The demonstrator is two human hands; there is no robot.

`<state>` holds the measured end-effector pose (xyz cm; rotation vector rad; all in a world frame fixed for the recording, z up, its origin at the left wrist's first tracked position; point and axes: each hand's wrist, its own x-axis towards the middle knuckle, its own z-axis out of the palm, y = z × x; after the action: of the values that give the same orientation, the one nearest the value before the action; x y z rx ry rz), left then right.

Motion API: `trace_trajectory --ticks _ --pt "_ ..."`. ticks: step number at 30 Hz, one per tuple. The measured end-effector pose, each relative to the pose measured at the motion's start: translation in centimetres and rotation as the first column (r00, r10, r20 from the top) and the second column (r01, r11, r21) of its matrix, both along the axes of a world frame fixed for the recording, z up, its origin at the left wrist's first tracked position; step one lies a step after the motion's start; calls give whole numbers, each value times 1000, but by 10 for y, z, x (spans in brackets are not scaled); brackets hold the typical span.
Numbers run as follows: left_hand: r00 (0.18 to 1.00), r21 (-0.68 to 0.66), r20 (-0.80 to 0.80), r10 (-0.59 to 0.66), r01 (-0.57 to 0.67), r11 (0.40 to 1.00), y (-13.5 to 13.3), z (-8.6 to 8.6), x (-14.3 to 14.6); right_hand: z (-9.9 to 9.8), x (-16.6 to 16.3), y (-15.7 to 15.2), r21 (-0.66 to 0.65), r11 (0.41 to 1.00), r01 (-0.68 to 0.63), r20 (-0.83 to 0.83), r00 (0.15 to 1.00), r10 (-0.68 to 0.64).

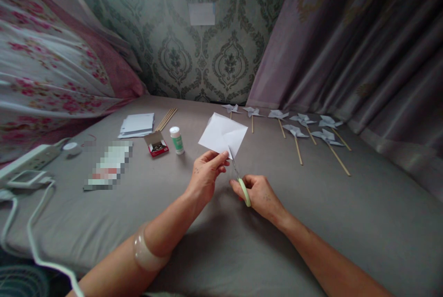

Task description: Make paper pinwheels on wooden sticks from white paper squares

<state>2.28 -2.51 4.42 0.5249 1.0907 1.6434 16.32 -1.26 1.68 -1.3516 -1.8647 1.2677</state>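
My left hand [207, 172] pinches the near corner of a white square sheet of paper [221, 131] between thumb and fingers, above the bed. A faint crease shows on the sheet. In my right hand [258, 193] is a pair of scissors [244, 190] with pale green handles. Their blades reach the paper's near edge, beside my left thumb. Part of the handles is hidden by my right fingers.
Several paper pinwheels [300, 130] on sticks lie at the right. Towards the left are a glue stick [176, 141], an open red box [157, 146] of small metal pieces, wooden sticks [166, 118], stacked paper [137, 124], a blurred-out flat object [110, 165] and a power strip [32, 160] with cables.
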Motion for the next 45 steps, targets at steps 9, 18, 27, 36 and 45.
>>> trace_trajectory --ticks 9,18,27,36,45 --pt "999 48 -21 -31 32 998 -2 -3 4 4 1 1 -34 999 21 -51 998 -23" --pt "998 48 -15 -61 62 997 -4 -3 6 6 1 0 0 1000 18 -83 996 -18" --pt "997 57 -14 -69 70 996 -4 -3 6 9 0 -1 26 999 32 -58 998 -30" --pt "997 48 -21 -70 71 996 -3 -2 6 6 1 0 22 999 44 -20 999 -43" --pt "998 12 20 -62 62 998 0 -3 3 9 -3 -1 3 999 41 -8 999 -41"
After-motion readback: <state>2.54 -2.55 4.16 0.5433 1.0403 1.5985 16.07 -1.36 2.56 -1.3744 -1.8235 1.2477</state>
